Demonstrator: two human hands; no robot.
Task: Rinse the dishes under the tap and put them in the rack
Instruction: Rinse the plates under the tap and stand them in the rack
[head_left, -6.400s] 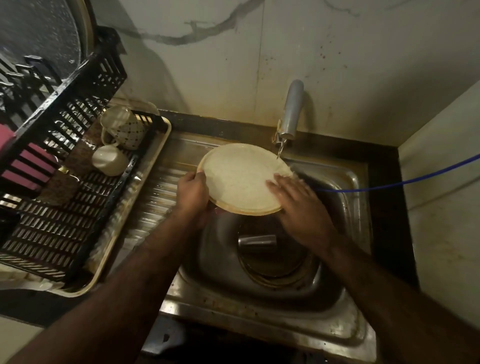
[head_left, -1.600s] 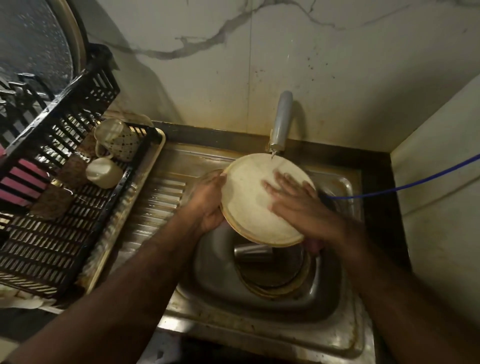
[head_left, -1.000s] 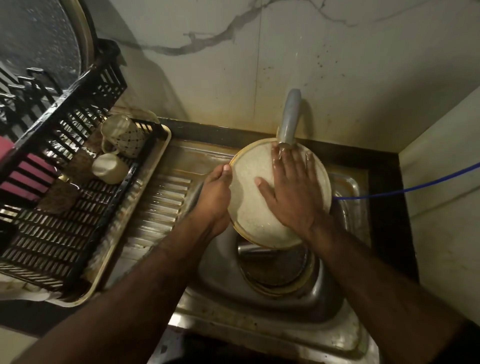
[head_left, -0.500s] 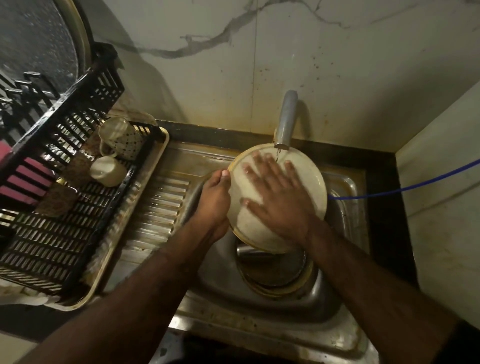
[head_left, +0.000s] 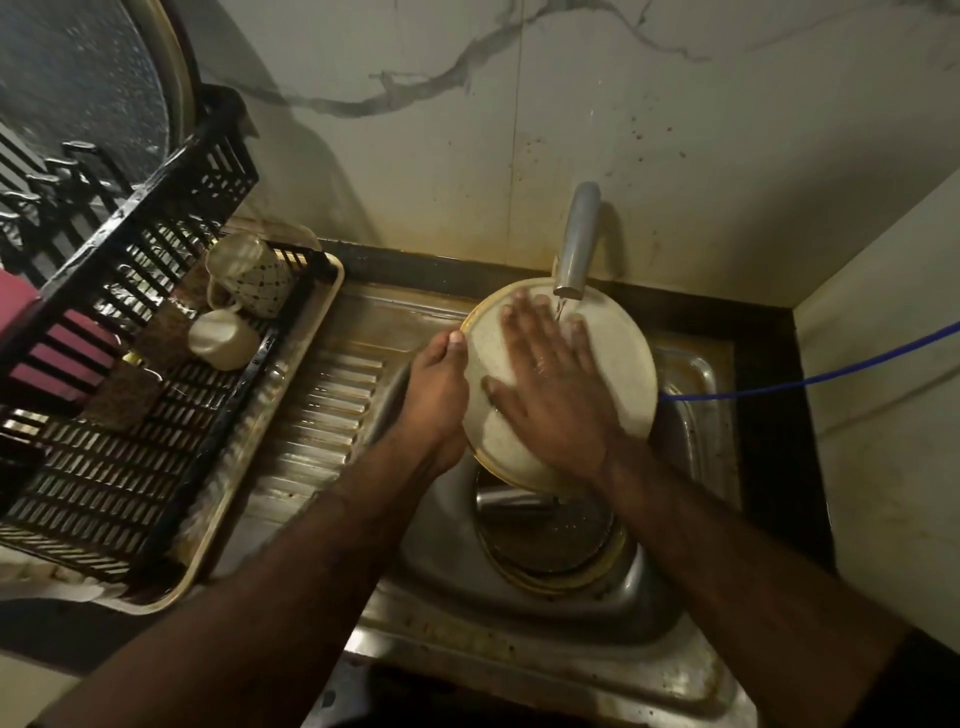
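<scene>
Head view shows our left hand (head_left: 434, 397) gripping the left rim of the plate (head_left: 621, 374), thumb on the upper face and fingers curled out of sight beneath. Our right hand (head_left: 550, 384) lies flat on the plate's face, fingers straight and spread, palm pressing; it grips nothing. The plate is held tilted above the sink (head_left: 691, 436) basin, its far edge directly under the tap (head_left: 576, 244), from which a thin stream falls beside the right fingertips.

Below the plate, at the basin floor, we note a second gold-rimmed dish (head_left: 550, 561) and a metal cylinder (head_left: 514, 504), unrinsed in our judgement. The rack (head_left: 156, 457) stands on a tray (head_left: 291, 415) at the left end of the counter, holding a patterned mug (head_left: 254, 278) and a plain cup (head_left: 223, 338) near its far corner.

Risks, as we assess them: the plate is wet and supported by one rim grip alone; once the right palm lifts, it may slip and strike the dish below. Carrying it left across the ribbed drainboard (head_left: 322, 410), a low pass could clip the rack wall or knock the cups.
</scene>
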